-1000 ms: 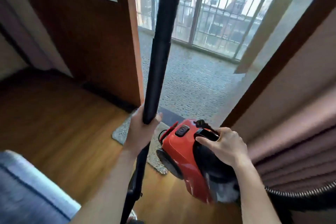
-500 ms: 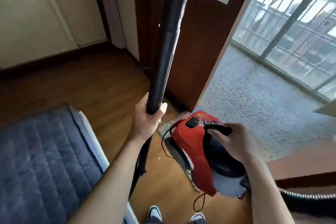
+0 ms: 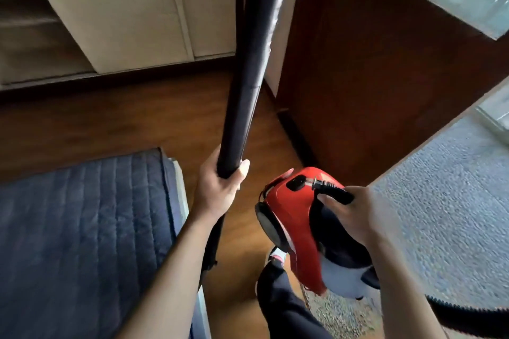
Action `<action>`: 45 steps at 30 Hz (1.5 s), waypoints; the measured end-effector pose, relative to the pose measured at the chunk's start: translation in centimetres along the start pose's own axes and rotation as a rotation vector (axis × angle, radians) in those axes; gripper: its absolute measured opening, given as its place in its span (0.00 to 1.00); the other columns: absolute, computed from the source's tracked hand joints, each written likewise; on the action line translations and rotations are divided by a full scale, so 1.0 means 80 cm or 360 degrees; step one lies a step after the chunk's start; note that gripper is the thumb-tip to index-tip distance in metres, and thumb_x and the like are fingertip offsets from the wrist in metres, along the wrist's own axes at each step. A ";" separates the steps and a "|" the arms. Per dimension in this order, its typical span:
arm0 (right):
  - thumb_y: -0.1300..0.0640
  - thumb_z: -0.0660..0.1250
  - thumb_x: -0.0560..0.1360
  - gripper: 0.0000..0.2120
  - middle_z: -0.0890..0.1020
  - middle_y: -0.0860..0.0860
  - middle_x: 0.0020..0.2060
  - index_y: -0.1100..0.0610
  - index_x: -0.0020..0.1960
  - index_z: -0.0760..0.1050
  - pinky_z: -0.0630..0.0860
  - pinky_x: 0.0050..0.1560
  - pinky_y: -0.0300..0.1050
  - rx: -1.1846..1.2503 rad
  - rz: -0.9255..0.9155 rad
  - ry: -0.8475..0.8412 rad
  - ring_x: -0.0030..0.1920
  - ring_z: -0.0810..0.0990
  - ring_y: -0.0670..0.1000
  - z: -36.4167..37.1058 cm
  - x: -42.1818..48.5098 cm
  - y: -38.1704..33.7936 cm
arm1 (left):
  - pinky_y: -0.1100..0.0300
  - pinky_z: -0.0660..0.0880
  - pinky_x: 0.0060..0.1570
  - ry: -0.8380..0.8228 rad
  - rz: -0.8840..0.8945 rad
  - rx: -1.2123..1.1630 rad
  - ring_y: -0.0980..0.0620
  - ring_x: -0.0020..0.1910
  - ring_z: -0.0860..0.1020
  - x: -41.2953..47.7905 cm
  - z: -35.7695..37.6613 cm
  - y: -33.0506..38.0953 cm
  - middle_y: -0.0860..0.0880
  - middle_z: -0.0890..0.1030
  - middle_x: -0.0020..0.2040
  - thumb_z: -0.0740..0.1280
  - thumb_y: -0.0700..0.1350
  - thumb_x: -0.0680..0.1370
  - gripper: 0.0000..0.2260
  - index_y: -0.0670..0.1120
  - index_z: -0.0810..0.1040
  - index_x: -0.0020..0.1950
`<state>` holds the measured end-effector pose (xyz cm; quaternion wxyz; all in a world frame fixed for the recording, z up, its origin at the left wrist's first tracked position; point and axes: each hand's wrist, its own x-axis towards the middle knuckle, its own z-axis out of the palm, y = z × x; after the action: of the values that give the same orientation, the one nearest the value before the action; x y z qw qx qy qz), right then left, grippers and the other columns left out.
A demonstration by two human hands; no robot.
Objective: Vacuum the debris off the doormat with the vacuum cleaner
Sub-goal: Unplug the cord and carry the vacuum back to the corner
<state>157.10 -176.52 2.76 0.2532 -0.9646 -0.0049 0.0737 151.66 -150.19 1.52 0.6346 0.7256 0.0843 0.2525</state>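
we've swung left since before, the doormat [image 3: 338,316] now below the red vacuum cleaner [image 3: 287,210]. our left grip [image 3: 217,192] clasps its wand [image 3: 245,77], right grip [image 3: 355,217] its handle [image 3: 334,193]. vacuuming looks not yet begun.

Left hand [image 3: 217,190] grips black wand [image 3: 248,77], which stands near upright and runs out of the top of view. Right hand [image 3: 358,217] holds red vacuum cleaner [image 3: 292,215] by its black handle [image 3: 336,192], body tilted. Ribbed hose [image 3: 468,316] exits lower right. Blue quilted mattress [image 3: 82,228] at left on wooden floor [image 3: 137,118]. Speckled doormat [image 3: 338,314] at bottom edge, partly hidden.
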 end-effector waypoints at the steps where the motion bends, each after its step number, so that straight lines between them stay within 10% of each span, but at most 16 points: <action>1: 0.27 0.67 0.64 0.21 0.79 0.47 0.25 0.44 0.35 0.78 0.80 0.33 0.53 -0.0027 -0.0042 -0.0022 0.32 0.82 0.56 0.004 0.024 -0.008 | 0.60 0.69 0.27 0.0031 0.0002 0.0015 0.52 0.24 0.71 0.019 0.001 -0.009 0.51 0.74 0.27 0.70 0.50 0.74 0.07 0.51 0.73 0.40; 26: 0.30 0.69 0.70 0.20 0.82 0.47 0.35 0.46 0.47 0.82 0.80 0.39 0.47 -0.0206 -0.0424 -0.0238 0.39 0.84 0.57 0.045 0.470 -0.217 | 0.53 0.74 0.33 0.0535 -0.0035 0.0435 0.47 0.28 0.76 0.408 0.011 -0.113 0.48 0.76 0.28 0.68 0.53 0.74 0.12 0.44 0.74 0.41; 45: 0.31 0.71 0.70 0.18 0.81 0.45 0.36 0.44 0.45 0.82 0.82 0.42 0.50 -0.0163 -0.0659 -0.0394 0.39 0.83 0.54 0.188 0.711 -0.597 | 0.60 0.73 0.31 0.0727 -0.0094 0.0254 0.47 0.27 0.75 0.740 -0.205 -0.210 0.44 0.75 0.29 0.69 0.51 0.75 0.12 0.42 0.74 0.42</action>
<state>212.48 -124.92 5.25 0.2113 -0.9382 -0.2373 0.1375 198.05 -106.51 1.81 0.5470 0.6947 0.2664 0.3837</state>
